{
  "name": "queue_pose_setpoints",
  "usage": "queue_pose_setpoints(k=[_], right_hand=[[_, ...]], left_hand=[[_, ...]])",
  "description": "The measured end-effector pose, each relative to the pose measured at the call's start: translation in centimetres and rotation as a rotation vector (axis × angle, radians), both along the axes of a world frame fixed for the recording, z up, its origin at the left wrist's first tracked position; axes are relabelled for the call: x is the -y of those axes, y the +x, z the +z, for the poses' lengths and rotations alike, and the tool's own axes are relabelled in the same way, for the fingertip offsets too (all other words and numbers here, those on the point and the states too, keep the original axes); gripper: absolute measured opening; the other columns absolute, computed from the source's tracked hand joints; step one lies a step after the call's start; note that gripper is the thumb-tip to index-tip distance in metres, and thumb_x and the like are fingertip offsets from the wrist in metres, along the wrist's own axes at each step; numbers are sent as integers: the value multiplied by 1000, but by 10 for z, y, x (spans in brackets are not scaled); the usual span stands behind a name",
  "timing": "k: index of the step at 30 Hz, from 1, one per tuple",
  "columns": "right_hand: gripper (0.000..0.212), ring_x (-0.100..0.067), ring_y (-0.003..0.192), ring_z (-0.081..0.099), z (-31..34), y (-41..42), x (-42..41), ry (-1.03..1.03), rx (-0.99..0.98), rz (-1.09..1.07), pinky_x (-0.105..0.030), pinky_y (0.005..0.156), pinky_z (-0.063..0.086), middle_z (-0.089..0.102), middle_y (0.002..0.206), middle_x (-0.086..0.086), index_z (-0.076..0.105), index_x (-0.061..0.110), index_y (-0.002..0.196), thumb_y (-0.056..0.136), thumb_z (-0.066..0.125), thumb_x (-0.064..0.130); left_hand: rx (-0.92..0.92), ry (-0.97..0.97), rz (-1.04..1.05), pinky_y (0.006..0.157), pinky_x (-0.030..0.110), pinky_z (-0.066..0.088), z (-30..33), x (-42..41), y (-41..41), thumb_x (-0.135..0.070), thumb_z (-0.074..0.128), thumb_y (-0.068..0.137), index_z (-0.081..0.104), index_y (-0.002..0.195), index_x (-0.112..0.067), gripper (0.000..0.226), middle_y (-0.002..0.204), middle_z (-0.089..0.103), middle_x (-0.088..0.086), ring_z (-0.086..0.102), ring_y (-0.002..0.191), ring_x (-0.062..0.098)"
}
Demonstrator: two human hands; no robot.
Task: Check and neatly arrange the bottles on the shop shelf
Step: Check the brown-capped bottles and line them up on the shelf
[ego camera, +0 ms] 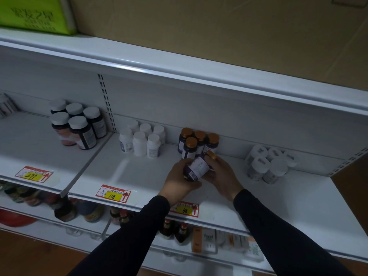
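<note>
A dark purple bottle (196, 167) with a gold cap and white label lies tilted between my hands, just above the white shelf (139, 176). My left hand (178, 181) grips its base end from the left. My right hand (221, 175) holds its cap end from the right, fingers curled round it. Right behind stands a cluster of several matching gold-capped purple bottles (192, 143). Further left on the shelf are several white bottles (142, 141) and several dark bottles with white caps (79, 124). At the right stands a group of pale white-capped bottles (267, 165).
Price tags reading 299 (33, 174), 118 (113, 194) and 68 (186, 210) stick to the shelf's front edge. A lower shelf holds dark jars and sauce bottles (173, 229) and boxes (205, 240). Above, a green box (37, 14) sits beside a large cardboard carton (219, 32).
</note>
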State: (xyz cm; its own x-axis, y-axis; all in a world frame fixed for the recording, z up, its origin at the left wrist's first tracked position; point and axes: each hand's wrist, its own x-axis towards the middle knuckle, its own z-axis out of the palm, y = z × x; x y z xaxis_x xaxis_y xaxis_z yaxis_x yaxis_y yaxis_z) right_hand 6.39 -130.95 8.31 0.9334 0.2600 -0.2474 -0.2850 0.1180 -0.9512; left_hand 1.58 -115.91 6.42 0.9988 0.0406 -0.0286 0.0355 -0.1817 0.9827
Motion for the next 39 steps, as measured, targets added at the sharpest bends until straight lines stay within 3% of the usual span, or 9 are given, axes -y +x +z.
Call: queue_pose_setpoints(k=[6, 11, 16, 19, 23, 27, 33, 36, 39], right_hand=[[32, -27, 109, 67, 1, -1, -1, 39, 7, -18, -40, 93, 55, 70, 117, -13, 62, 7, 124, 97, 57, 23], [30, -29, 108, 68, 2, -1, -1, 57, 1, -52, -40, 89, 55, 70, 118, -15, 62, 8, 124, 100, 54, 23], [46, -29, 105, 69, 0, -1, -1, 84, -132, -123, -36, 84, 58, 71, 115, -16, 62, 8, 124, 98, 53, 44], [45, -29, 103, 69, 0, -1, -2, 151, -277, -166, -32, 78, 58, 71, 111, -20, 63, 6, 119, 96, 55, 45], [44, -23, 86, 69, 1, -4, -3, 202, -374, -199, -25, 59, 57, 72, 97, -15, 64, 6, 114, 95, 56, 45], [48, -21, 84, 69, -3, -3, -2, 184, -399, -193, -24, 57, 57, 71, 102, -15, 64, 7, 117, 94, 59, 48], [44, -30, 107, 67, -4, -2, 1, 126, -234, -135, -35, 84, 57, 70, 114, -17, 64, 8, 120, 96, 57, 44], [35, -25, 106, 69, 4, -3, -1, 54, -35, -87, -35, 87, 58, 71, 117, -10, 65, 12, 122, 94, 63, 33], [30, -19, 106, 69, 11, -7, -6, -6, 104, -18, -31, 88, 57, 73, 113, -5, 68, 12, 119, 90, 69, 19]], left_hand=[[-16, 2, -15, 77, 18, 54, 1, -1, -1, -16, 84, 72, 52, 126, -24, 63, 115, 57, -3, 61, 96, 8], [-83, -153, -75, 74, 12, 51, 10, -4, -7, -10, 78, 79, 52, 116, -36, 52, 111, 65, -8, 65, 95, 3], [-79, -179, -142, 86, 22, 54, 13, -3, -9, -3, 77, 78, 52, 119, -39, 60, 114, 67, -5, 67, 102, 9], [-50, -156, -172, 86, 24, 54, 15, -1, -9, 3, 70, 82, 56, 113, -42, 56, 106, 71, -6, 68, 98, 11], [-52, -153, -175, 87, 29, 55, 11, 0, -7, 5, 66, 82, 57, 125, -30, 56, 100, 74, 1, 69, 92, 14], [-53, -146, -164, 91, 40, 54, 9, 1, -6, 5, 66, 81, 57, 128, -28, 57, 98, 73, 8, 68, 90, 19], [-77, -135, -195, 86, 29, 57, 10, -1, -7, -13, 70, 87, 55, 120, -40, 45, 114, 69, -4, 66, 102, 15], [-78, -76, -142, 79, 24, 55, 12, 0, -5, -28, 68, 91, 54, 111, -43, 28, 111, 68, -7, 65, 97, 11], [-46, 53, -109, 77, 18, 46, 7, -2, -1, -30, 69, 90, 54, 106, -42, 25, 108, 67, -10, 62, 94, 5]])
